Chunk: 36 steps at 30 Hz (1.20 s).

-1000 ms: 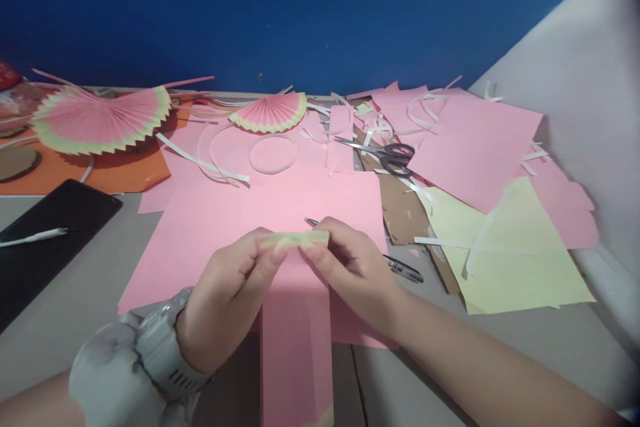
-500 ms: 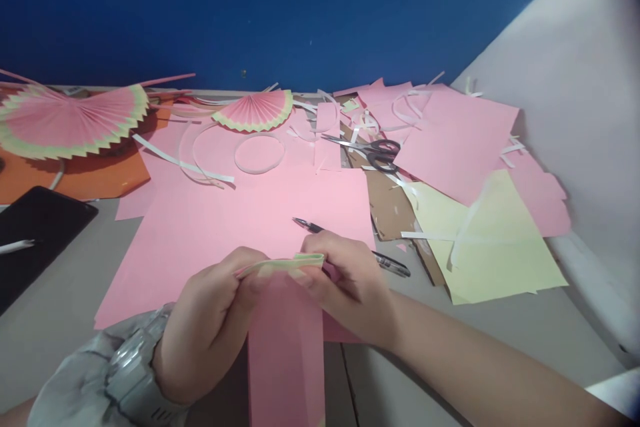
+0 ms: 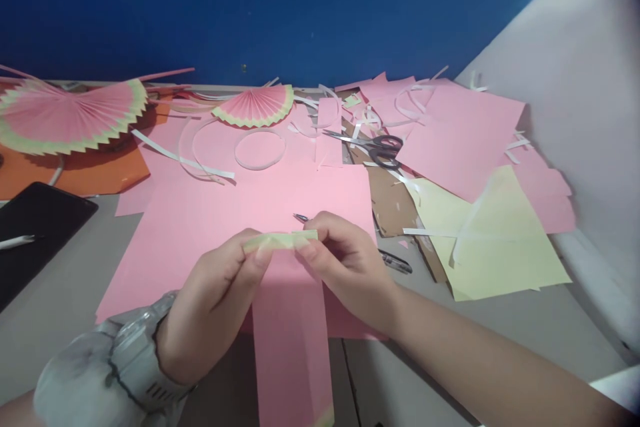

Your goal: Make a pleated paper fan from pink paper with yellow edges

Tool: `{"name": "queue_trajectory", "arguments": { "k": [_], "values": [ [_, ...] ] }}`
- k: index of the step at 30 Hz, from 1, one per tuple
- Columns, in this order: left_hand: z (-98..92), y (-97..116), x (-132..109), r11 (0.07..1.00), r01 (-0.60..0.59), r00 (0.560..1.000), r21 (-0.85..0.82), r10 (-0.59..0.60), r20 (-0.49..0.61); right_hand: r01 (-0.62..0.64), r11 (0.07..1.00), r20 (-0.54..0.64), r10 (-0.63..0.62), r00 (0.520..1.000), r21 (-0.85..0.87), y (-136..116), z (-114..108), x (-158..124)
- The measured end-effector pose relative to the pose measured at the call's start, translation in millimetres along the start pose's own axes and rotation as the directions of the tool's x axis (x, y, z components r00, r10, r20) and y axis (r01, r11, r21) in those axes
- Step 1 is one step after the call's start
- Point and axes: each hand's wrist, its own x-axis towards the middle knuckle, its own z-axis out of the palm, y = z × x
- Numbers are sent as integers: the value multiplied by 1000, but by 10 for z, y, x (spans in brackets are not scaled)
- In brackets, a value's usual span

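Observation:
A long pink paper strip [image 3: 290,333] with a pale green band along its top end hangs between my hands, its lower part reaching past the bottom of the view. My left hand [image 3: 215,300] pinches the left part of the green end between thumb and fingers. On the right part, my right hand [image 3: 353,270] pinches the same end, where the paper looks folded over. Under the hands lies a large pink sheet [image 3: 200,233]. A pen [image 3: 397,261] rests partly hidden behind my right hand. A grey watch [image 3: 147,357] is on my left wrist.
Two pleated pink fans with green edges, a large one [image 3: 75,117] and a small one [image 3: 255,107], lie at the back. Black-handled scissors [image 3: 385,149] sit among paper scraps. Pale green sheets [image 3: 500,253] are at right, a black tablet [image 3: 40,233] at left.
Both hands have risen slightly with the strip. Its green end has tilted so that more of the green band faces me.

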Motion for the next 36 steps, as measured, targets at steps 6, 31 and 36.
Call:
{"name": "queue_trajectory", "arguments": {
  "k": [6,31,36],
  "values": [
    [3,1,29,995,89,996,43,-90,6,-27,1000,21,27,999,0,11,6,20],
    [13,3,62,977,209,978,-33,-209,20,29,999,-86,-26,996,27,40,37,28],
    [14,10,57,996,66,997,-64,-64,44,55,998,-84,-52,995,30,38,29,27]
  ]
}}
